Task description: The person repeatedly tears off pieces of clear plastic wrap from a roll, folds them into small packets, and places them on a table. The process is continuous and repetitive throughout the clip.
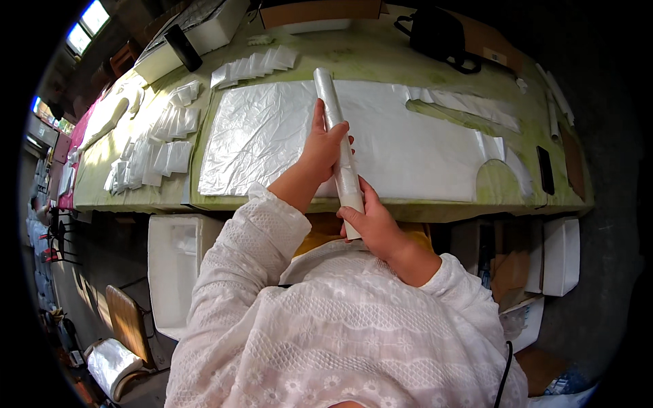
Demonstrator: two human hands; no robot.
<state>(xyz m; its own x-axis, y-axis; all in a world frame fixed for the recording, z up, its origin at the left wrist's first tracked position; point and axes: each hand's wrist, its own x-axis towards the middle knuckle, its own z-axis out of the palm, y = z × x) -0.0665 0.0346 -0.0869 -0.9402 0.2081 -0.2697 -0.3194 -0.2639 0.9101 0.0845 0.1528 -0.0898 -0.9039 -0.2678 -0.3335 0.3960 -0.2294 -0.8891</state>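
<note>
Both of my hands hold a long roll of clear plastic film [328,92], tilted slightly with its far end to the left. My left hand [322,151] is closed round its middle, thumb pointing up along it. Around the near end, close to my body, my right hand [378,226] is wrapped, and a pale core end shows there. Under the roll's far part lies a flat stack of white plastic bags [415,153]; their handle strips spread out at the right. The left portion of the stack looks shiny and wrinkled.
Small folded plastic packets [178,122] lie in rows on the left, more [255,66] at the back. A black phone [545,170] rests near the right edge, a black bag [435,37] at the far right. Below the table stand a white foam box [158,272] and a wooden chair [128,323].
</note>
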